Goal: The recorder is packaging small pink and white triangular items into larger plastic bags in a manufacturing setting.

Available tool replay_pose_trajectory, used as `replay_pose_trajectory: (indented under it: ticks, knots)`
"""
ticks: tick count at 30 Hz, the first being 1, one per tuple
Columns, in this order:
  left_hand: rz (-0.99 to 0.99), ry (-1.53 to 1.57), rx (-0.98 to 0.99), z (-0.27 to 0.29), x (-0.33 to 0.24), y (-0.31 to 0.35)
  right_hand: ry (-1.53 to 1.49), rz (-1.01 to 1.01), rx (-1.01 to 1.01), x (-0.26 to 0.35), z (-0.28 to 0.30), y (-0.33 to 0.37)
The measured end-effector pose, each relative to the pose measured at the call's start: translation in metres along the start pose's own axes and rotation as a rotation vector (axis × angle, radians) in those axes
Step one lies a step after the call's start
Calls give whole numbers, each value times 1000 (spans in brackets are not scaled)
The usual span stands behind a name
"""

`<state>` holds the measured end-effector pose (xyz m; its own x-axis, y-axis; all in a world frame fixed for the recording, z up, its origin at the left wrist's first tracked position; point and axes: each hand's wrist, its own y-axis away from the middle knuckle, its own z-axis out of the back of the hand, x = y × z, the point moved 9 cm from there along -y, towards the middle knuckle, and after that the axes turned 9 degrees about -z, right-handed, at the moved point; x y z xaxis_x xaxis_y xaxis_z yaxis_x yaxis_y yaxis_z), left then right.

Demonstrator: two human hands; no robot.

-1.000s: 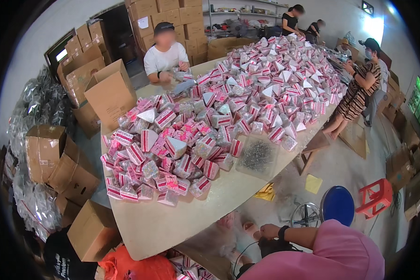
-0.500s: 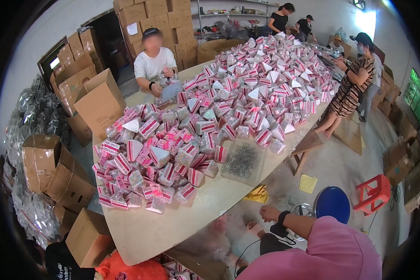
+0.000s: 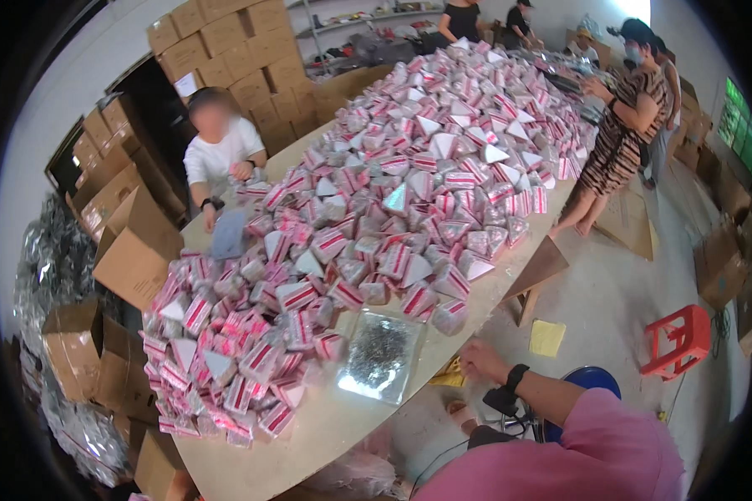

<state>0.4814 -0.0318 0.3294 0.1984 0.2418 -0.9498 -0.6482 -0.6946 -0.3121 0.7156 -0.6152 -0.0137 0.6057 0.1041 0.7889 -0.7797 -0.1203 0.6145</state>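
My right hand, with a black band at the wrist and a pink sleeve above, hangs beside the table's right edge. Its fingers look loosely curled, and I see nothing in them. My left hand is out of view. Nearest to the right hand, a clear shallow tray of small dark metal pieces lies on the pale table. A big heap of clear-wrapped triangular packs with pink-and-white labels spreads along the table.
A person in a white shirt sits at the left side; several others stand at the far end. Below my hand are a blue stool and a yellow sheet. A red stool stands farther right. Cardboard boxes line the left.
My view has shifted, so the heap and the seated person appear farther left and the tray lower. My right hand shows a little higher, still by the table edge.
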Motion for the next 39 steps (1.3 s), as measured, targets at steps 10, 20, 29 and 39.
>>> replay_pose_trajectory:
  ticks: [10,20,29,39]
  knots:
    - [185,99,42,-169,-8,50,-229,-224,193,35,29,-20]
    - [325,251,206,-316,31,53,-29,-260,383,23,-15,15]
    - [409,56,485,-371,123,84,61,-262,402,22,-43,11]
    - [177,-137,539,-353,209,95,47,-276,358,24,-40,12]
